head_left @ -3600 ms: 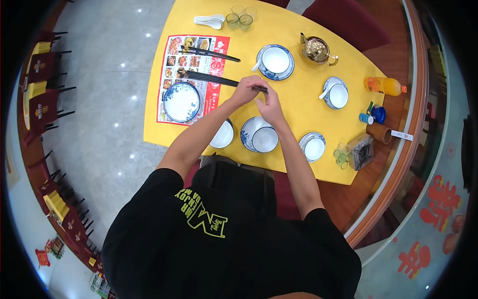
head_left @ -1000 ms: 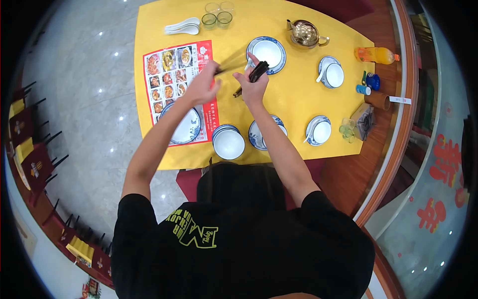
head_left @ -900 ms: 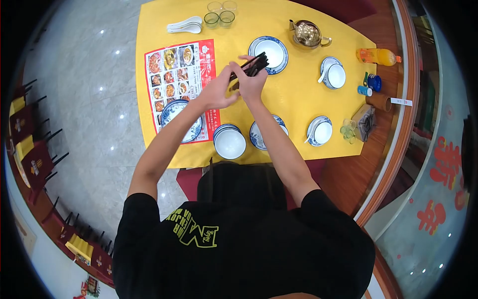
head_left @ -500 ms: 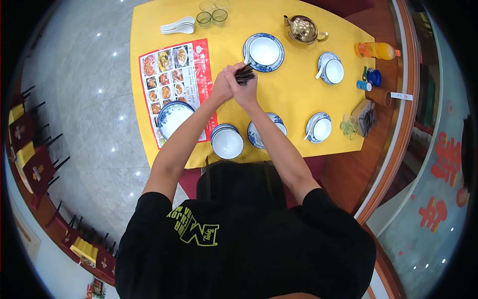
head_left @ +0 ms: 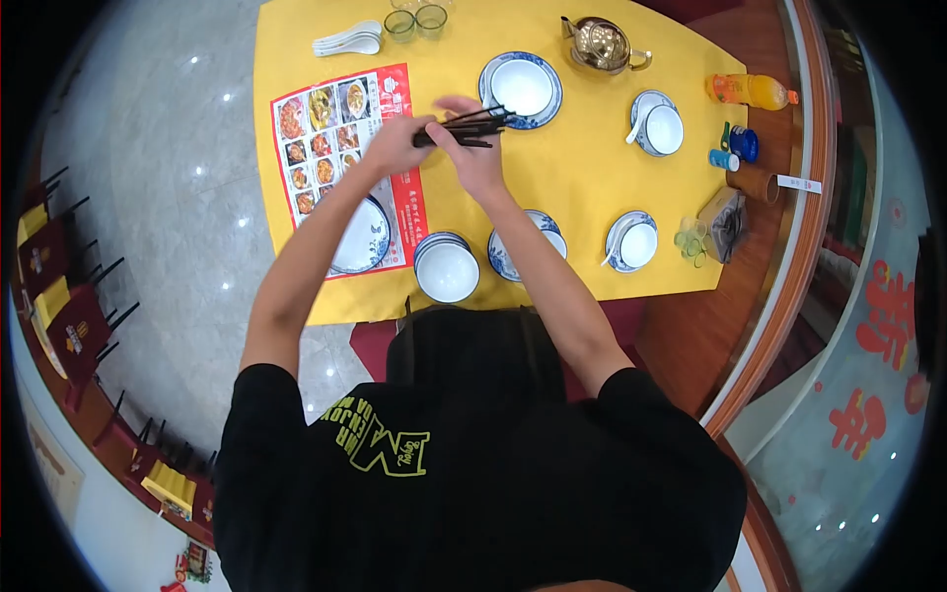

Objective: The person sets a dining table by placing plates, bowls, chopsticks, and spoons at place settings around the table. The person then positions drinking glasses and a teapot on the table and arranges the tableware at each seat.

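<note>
A bundle of dark chopsticks lies sideways between my hands, above the yellow tablecloth. My left hand is closed around the bundle's left end. My right hand holds it from the right, thumb across the sticks and fingertips showing beyond them. Just past the hands sits a white bowl on a blue-rimmed plate. Under my left forearm, a patterned plate rests partly hidden on a red-edged menu sheet. Stacked bowls stand near the front edge, and my right forearm partly covers another plate setting.
White spoons and green glasses are at the far left. A brass teapot stands at the back. Two bowl settings are on the right, near an orange drink bottle and a tissue box.
My hands have moved apart from a tight clasp, the left going left. The chopsticks have turned from a compact clump to lying sideways, fanned at the right end.
</note>
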The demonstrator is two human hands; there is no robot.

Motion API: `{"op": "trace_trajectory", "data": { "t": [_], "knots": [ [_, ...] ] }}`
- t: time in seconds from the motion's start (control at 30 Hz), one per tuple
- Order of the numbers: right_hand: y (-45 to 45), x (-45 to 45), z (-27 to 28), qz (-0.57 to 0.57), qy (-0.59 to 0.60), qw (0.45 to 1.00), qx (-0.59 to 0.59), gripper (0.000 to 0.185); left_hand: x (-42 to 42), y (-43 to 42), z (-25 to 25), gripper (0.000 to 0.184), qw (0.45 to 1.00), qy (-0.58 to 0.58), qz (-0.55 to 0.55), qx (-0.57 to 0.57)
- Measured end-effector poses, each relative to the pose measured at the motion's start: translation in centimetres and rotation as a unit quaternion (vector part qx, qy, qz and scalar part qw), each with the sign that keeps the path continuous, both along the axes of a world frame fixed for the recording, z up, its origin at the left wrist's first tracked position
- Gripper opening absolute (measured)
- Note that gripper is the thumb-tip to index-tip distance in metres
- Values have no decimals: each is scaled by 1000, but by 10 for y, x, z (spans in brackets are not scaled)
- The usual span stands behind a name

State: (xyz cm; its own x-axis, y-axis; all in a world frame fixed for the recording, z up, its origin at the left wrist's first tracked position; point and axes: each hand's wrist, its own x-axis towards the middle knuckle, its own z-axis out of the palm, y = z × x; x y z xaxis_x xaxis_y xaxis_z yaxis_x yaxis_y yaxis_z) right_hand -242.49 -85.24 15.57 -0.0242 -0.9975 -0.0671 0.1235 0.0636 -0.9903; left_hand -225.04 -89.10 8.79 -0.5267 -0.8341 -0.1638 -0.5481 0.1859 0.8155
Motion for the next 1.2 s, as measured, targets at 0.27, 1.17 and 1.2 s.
{"op": "trace_trajectory", "data": {
  "t": [0.27,1.17,1.2],
  "knots": [
    [81,-92,6,-11,146,986,81,62,103,-39,-8,38,958,-202,-28,-202],
    [138,-206,-16,9,615,787,44,88,75,-16,-19,60,910,-330,-54,-246],
    [127,-213,-27,16,607,793,57,88,74,-14,-18,60,909,-329,-56,-248]
  ]
}}
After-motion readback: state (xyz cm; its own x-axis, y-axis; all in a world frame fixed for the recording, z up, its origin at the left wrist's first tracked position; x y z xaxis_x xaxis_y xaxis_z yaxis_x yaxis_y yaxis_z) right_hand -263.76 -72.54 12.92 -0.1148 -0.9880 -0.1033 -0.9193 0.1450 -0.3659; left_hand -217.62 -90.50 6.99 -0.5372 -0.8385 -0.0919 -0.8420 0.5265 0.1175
